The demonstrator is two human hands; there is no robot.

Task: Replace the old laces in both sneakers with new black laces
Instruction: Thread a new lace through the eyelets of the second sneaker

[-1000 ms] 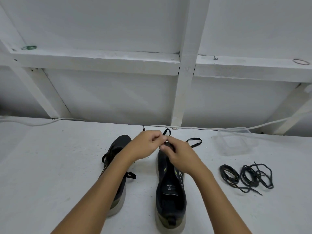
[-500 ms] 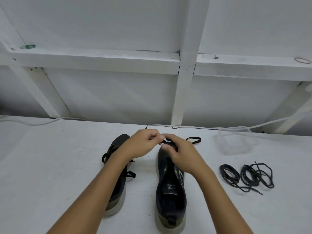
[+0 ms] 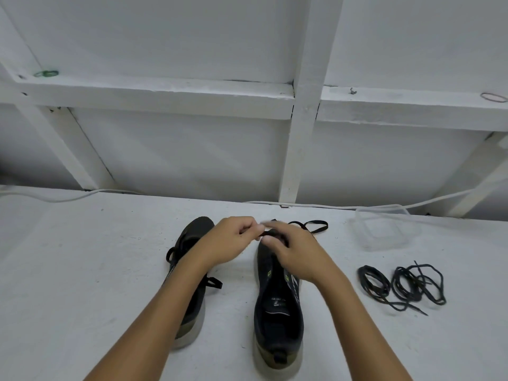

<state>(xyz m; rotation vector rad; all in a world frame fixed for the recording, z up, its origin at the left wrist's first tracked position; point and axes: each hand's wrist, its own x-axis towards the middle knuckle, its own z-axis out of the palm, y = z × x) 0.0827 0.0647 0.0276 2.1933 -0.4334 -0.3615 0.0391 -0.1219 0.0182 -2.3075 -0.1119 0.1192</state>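
as both hands (image 3: 275, 243) pinch, lace (image 3: 316, 226) between grips

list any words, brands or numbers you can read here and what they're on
Nothing can be read for certain.
Insole of the dark right-hand sneaker: a pale printed mark, too small and blurred to read.
Outer side of that sneaker: pale stripes and small green marks, no legible letters.
Dark left-hand sneaker, clear plastic container, coiled black laces: no text visible.
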